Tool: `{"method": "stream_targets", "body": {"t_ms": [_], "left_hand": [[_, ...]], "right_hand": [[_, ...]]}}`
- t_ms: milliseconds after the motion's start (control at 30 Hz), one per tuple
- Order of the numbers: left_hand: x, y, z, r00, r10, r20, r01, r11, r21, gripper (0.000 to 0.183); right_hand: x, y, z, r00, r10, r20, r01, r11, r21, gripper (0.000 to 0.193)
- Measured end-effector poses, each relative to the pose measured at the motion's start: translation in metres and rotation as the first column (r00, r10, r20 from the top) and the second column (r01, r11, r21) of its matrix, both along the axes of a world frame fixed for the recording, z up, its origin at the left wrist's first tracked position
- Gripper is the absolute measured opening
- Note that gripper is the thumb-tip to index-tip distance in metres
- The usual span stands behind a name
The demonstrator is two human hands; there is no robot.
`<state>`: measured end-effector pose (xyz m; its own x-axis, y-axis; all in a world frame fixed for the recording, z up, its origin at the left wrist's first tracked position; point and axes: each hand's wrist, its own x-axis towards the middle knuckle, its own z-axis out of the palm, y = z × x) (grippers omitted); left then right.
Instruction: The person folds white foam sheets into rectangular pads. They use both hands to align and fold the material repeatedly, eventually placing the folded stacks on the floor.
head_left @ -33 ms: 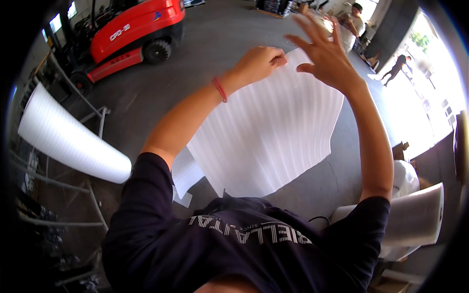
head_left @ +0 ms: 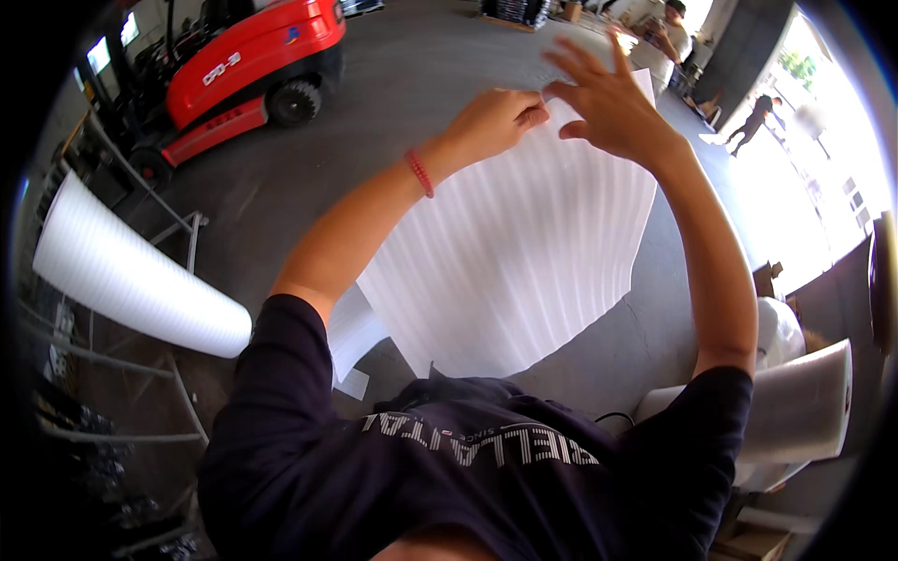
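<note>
A white, faintly ribbed sheet of packing foam (head_left: 505, 262) hangs in front of my chest, reaching from my raised hands down to my shirt. My left hand (head_left: 496, 123), below a red bead bracelet (head_left: 419, 174), is closed on the sheet's upper edge, thumb and fingers pinched together. Just to its right, my right hand (head_left: 613, 107) is raised over the upper part of the sheet with fingers spread. It appears to hold nothing; whether its fingertips touch the foam is unclear.
At the left, a large white foam roll (head_left: 140, 271) rests by a metal frame (head_left: 192, 229). A red forklift (head_left: 248, 70) stands behind. Clear plastic film rolls (head_left: 795, 402) lie at the right. One person (head_left: 666, 42) stands far back, another (head_left: 753, 123) near the bright doorway.
My right hand has shifted slightly left, closer to my left hand. A pointed corner of the sheet shows beyond it. My left hand keeps its pinch.
</note>
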<state>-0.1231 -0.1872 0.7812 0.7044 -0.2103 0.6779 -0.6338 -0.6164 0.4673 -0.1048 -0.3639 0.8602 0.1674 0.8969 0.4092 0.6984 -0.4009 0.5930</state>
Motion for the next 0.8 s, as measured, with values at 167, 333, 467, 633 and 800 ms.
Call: {"method": "stream_targets", "body": {"t_ms": [167,333,467,633,800], "left_hand": [[0.017,-0.017,-0.006,0.992,-0.127,-0.018,0.122,0.977,-0.175,0.018],[0.021,0.0,-0.005,0.95,-0.31,-0.041,0.259,0.853,-0.452,0.023],[0.021,0.008,-0.004,0.9,-0.434,-0.037,0.346,0.765,-0.544,0.028],[0.039,0.035,-0.012,0.924,-0.361,-0.13,0.275,0.859,-0.431,0.027],[0.042,0.15,-0.041,0.987,0.027,-0.156,-0.087,0.916,-0.392,0.023]], "right_hand": [[0.029,0.001,0.007,0.937,0.055,-0.346,-0.078,0.996,-0.051,0.008],[0.031,0.006,0.001,0.941,0.333,-0.06,-0.327,0.94,0.098,0.008],[0.033,0.005,-0.009,0.933,0.36,0.009,-0.357,0.92,0.16,0.008],[0.039,-0.027,-0.006,0.978,0.177,-0.107,-0.167,0.982,0.091,0.011],[0.017,-0.093,-0.092,0.935,0.21,-0.286,-0.17,0.972,0.161,0.012]]}}
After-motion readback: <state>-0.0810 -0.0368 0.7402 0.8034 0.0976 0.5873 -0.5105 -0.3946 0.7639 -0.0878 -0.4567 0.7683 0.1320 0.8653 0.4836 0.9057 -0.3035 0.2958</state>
